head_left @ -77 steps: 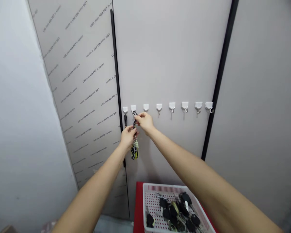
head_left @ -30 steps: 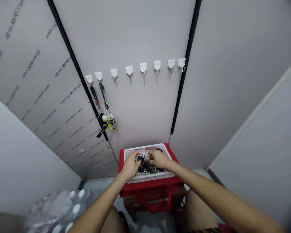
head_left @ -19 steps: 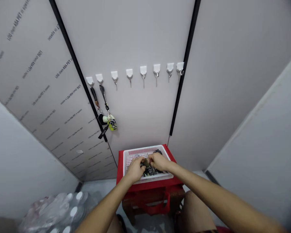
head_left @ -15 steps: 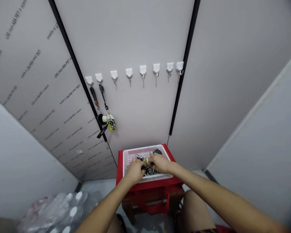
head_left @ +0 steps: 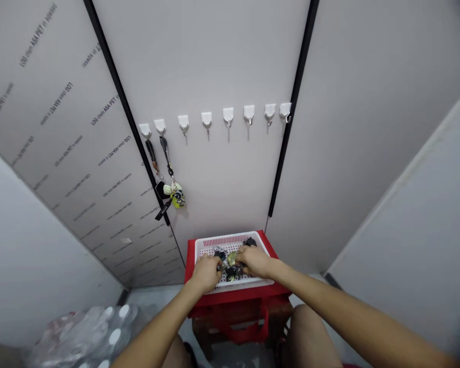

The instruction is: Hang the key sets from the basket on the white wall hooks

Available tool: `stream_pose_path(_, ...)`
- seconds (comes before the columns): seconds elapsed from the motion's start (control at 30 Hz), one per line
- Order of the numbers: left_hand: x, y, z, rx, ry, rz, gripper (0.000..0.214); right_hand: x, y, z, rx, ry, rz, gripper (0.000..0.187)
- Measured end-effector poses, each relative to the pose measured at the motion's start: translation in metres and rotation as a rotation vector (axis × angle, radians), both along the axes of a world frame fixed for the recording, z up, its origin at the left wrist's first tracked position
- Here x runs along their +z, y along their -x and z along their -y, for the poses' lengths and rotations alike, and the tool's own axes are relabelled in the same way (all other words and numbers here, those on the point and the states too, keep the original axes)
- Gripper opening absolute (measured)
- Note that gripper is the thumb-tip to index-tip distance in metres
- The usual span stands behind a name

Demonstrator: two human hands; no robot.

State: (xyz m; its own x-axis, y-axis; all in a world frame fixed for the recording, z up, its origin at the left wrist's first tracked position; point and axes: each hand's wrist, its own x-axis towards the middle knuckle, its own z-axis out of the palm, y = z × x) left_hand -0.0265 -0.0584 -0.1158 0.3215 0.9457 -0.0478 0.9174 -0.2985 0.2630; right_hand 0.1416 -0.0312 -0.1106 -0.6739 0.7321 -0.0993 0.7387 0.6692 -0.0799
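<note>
Head view, looking down a grey wall panel (head_left: 222,61) to a low red stool (head_left: 237,297).

- A white basket (head_left: 227,238) with slotted walls sits on the stool top, its far edge toward the wall. A heap of keys (head_left: 230,261) lies in it, from the middle to the near edge: dark fobs, metal rings and one olive-yellow piece between the two hands.
- The left hand (head_left: 206,272) rests over the basket's near left corner, fingers curled down into the heap.
- The right hand (head_left: 256,260) comes in from the right edge, fingertips against the olive-yellow piece.
- Grip: both hands are bent close over the keys and touching them. The fingers hide what is under them, so I cannot tell whether either has closed on a bunch.
- On the wall above is a row of eight white hooks (head_left: 206,118). The two leftmost are loaded: a dark strap bunch (head_left: 158,188) by the black seam, and a second bunch (head_left: 176,195) with a yellow-green charm just beside it, the two touching low down. The other six hooks hang bare.
- Progress, as I judge it: two bunches are hung, six hooks are free, and several bunches are left in the basket, tangled together.
- Left of the stool, on the floor, is a plastic-wrapped pack of bottles (head_left: 99,332).
</note>
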Motion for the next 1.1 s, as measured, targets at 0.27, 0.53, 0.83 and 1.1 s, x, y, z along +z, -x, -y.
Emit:
stream_pose_path(0.27, 0.001, -0.001, 0.000, -0.001, -0.004, 0.098, 0.023, 0.006, -0.005, -0.006, -0.049, 0.088, -0.160, 0.012)
stream_pose_path(0.53, 0.001, -0.015, -0.007, 0.028, -0.022, 0.522, 0.030, 0.024, 0.000, -0.015, -0.170, 0.210, -0.514, 0.019)
stream_pose_path(0.83, 0.032, -0.016, -0.032, 0.166, -0.010, 0.874, 0.018, 0.045, 0.009, -0.021, -0.205, 0.294, -0.764, 0.022)
stream_pose_path(1.1, 0.110, 0.004, -0.048, -0.041, -0.250, 0.643, 0.016, 0.085, 0.026, -0.032, -0.101, 0.090, -0.913, 0.020)
